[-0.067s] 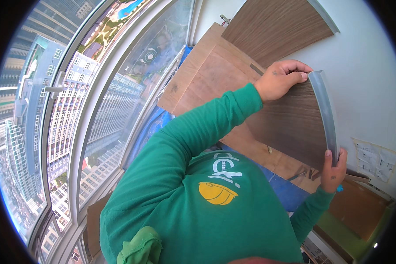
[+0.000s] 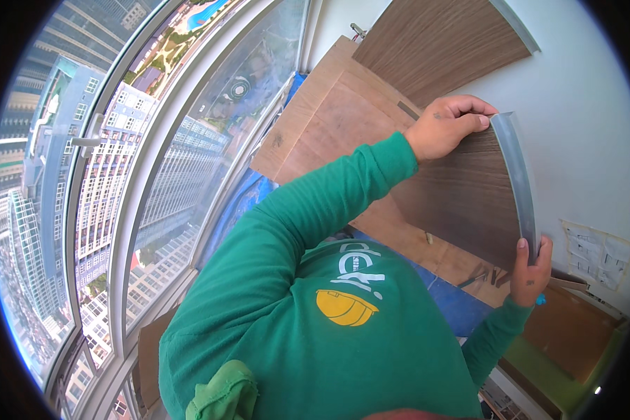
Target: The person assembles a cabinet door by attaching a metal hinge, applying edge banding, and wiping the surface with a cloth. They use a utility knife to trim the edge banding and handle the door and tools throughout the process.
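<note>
A high-rise flat under fit-out: left of the left hand point(image 2: 446, 127), a tall curved glass window point(image 2: 182, 168) overlooks towers; beyond the hand, brown wood-veneer boards point(image 2: 329, 126) lean on a bare white wall point(image 2: 581, 140).

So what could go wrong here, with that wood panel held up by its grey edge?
The left hand pinches only the top corner of the dark wood-grain panel, and the right hand grips the lower end of its grey edge strip. With such a small hold, the panel might slip or twist. It could then knock the lighter brown board leaning behind it, and fingers curled over the strip might get pinched.
</note>
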A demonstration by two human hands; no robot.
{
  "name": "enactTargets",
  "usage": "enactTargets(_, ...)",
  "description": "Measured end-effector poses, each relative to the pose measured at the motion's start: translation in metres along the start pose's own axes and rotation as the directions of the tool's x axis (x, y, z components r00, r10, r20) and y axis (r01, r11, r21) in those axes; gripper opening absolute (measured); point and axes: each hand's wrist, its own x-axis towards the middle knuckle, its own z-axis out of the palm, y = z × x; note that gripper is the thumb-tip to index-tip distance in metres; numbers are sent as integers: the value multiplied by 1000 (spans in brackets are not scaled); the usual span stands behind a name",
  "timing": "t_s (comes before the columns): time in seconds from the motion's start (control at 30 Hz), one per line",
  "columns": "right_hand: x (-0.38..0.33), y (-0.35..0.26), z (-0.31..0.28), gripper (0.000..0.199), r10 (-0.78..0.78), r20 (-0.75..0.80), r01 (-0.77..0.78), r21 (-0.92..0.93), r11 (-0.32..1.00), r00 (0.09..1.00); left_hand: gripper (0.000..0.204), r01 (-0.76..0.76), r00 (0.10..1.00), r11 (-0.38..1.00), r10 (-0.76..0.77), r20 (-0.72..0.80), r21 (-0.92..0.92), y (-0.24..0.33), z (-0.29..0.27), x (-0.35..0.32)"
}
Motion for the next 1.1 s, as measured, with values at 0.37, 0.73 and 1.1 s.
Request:
enactTargets(0.37,4,-1,5,27,-23,-34,23,-10,1000,999,27,-12,1000,1000,12,-1,15,-5,-3,8)
enactTargets(0.73,6,-2,5,28,-19,-27,19,-15,1000,999,33,-76,997,995,74,26,67,-16,-8,8)
enactTargets(1.1,9,1,3,28,-31,-20,30,-58,998,999,36,150,986,951,-124,-110,271,-77,-74,-22)
